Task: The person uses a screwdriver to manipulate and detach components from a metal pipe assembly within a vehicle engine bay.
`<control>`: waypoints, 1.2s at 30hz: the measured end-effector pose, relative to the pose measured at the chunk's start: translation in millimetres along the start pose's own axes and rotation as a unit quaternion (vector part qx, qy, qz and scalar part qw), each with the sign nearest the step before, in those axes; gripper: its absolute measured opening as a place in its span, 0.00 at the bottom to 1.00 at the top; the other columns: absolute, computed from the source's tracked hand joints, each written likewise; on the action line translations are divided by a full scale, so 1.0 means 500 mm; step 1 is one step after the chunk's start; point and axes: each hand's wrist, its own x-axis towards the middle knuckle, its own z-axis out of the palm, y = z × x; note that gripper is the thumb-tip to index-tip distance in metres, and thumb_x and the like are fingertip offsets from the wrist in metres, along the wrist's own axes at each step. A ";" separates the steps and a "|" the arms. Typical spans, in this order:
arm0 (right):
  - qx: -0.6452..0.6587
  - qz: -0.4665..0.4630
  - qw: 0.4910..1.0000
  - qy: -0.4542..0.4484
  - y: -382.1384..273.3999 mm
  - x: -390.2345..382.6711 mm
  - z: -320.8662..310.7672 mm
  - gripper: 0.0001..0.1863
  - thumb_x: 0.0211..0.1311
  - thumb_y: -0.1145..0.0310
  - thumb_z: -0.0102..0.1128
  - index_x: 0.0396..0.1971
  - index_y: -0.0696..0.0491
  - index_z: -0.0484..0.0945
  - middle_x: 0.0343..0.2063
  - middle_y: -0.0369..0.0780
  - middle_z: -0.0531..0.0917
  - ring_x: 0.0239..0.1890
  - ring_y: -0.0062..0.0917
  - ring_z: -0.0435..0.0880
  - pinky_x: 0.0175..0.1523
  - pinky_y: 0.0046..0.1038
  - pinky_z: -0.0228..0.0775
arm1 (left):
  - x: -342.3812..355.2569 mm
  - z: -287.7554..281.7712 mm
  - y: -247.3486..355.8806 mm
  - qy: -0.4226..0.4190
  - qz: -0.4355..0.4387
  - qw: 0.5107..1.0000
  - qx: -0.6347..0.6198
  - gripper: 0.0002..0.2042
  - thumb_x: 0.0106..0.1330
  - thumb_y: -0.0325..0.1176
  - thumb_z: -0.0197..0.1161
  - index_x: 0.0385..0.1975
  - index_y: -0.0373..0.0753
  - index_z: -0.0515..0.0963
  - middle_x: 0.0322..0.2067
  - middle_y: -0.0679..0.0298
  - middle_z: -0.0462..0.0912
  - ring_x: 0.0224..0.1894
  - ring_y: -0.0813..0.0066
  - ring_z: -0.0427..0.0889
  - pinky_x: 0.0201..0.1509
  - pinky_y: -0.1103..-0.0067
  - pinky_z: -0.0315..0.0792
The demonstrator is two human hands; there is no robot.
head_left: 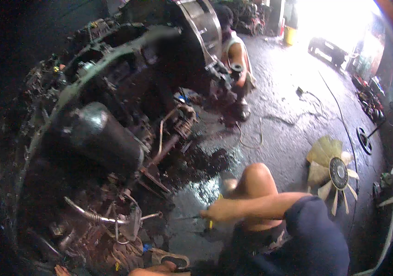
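My right hand [221,210] is closed around a slim yellow tool [211,224], whose exact kind I cannot make out. It is held beside my bent right knee [258,177], above the dark, wet floor. Fingers of my left hand [62,270] show at the lower edge, mostly cut off, so their grip is unclear. Nearest to them are greasy parts and a bent metal pipe [97,217] with a ribbed section. Left of my right hand stands a large, dirty vehicle frame [86,83] carrying a dark cylindrical tank [106,133].
Another person [240,60] crouches behind a big metal drum [201,27]. On the floor to the right lie a yellowish fan [339,174] with broad blades, a steering wheel [364,140] and a cable [339,103]. A yellow bucket [290,35] stands near the bright doorway.
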 end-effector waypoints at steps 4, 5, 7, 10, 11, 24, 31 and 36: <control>0.047 0.027 0.998 -0.045 -0.048 0.011 -0.058 0.29 0.56 0.68 0.58 0.61 0.51 0.70 0.30 0.52 0.85 0.38 0.51 0.86 0.40 0.50 0.77 | 0.054 -0.024 -0.099 -0.012 0.108 0.990 0.092 0.18 0.73 0.42 0.56 0.53 0.37 0.79 0.49 0.48 0.82 0.48 0.55 0.82 0.51 0.67 0.77; 0.039 0.001 0.999 -0.034 -0.052 0.011 -0.064 0.29 0.55 0.68 0.59 0.61 0.51 0.71 0.31 0.52 0.85 0.38 0.50 0.86 0.39 0.50 0.77 | 0.084 -0.024 -0.145 -0.030 0.114 0.992 0.035 0.18 0.72 0.44 0.57 0.52 0.37 0.79 0.50 0.48 0.81 0.49 0.55 0.82 0.51 0.67 0.77; 0.005 0.014 1.000 -0.023 -0.021 0.001 -0.025 0.29 0.53 0.70 0.60 0.59 0.51 0.72 0.34 0.50 0.86 0.40 0.50 0.86 0.39 0.50 0.77 | 0.051 0.013 -0.028 0.019 0.171 0.982 0.074 0.18 0.71 0.44 0.59 0.50 0.37 0.80 0.48 0.47 0.83 0.47 0.54 0.83 0.49 0.66 0.78; -0.015 -0.019 1.000 -0.006 -0.012 -0.006 -0.026 0.26 0.54 0.70 0.60 0.56 0.52 0.74 0.36 0.51 0.86 0.40 0.50 0.86 0.41 0.50 0.77 | 0.013 -0.064 0.097 0.042 0.094 0.992 0.075 0.17 0.70 0.44 0.62 0.45 0.36 0.82 0.41 0.49 0.85 0.41 0.54 0.83 0.44 0.65 0.79; -0.005 -0.014 1.000 0.002 -0.017 -0.010 -0.028 0.26 0.54 0.70 0.60 0.56 0.52 0.74 0.36 0.51 0.86 0.40 0.50 0.86 0.41 0.50 0.77 | 0.016 -0.083 0.125 0.007 -0.031 0.999 0.026 0.16 0.69 0.44 0.63 0.43 0.36 0.83 0.37 0.51 0.86 0.36 0.55 0.84 0.40 0.64 0.79; -0.016 -0.073 0.996 0.042 0.018 -0.038 -0.012 0.17 0.53 0.71 0.63 0.44 0.57 0.83 0.37 0.50 0.87 0.42 0.48 0.87 0.44 0.47 0.81 | -0.023 -0.224 0.075 0.213 -0.018 0.946 -0.244 0.14 0.69 0.41 0.65 0.40 0.35 0.83 0.33 0.53 0.86 0.31 0.58 0.83 0.37 0.65 0.79; -0.198 -0.151 0.968 0.019 0.019 -0.017 -0.094 0.09 0.53 0.67 0.65 0.31 0.54 0.88 0.35 0.44 0.89 0.40 0.40 0.89 0.37 0.41 0.82 | -0.103 -0.393 0.515 -0.032 -0.025 0.868 -0.495 0.15 0.70 0.35 0.63 0.52 0.34 0.78 0.46 0.61 0.82 0.42 0.73 0.83 0.46 0.74 0.80; -0.247 -0.080 0.961 -0.100 -0.027 0.018 -0.135 0.08 0.55 0.67 0.65 0.33 0.53 0.86 0.35 0.41 0.88 0.41 0.37 0.89 0.40 0.38 0.81 | -0.229 -0.446 0.752 -0.156 0.372 0.803 -0.439 0.10 0.58 0.16 0.65 0.38 0.33 0.86 0.36 0.57 0.89 0.36 0.70 0.87 0.44 0.78 0.81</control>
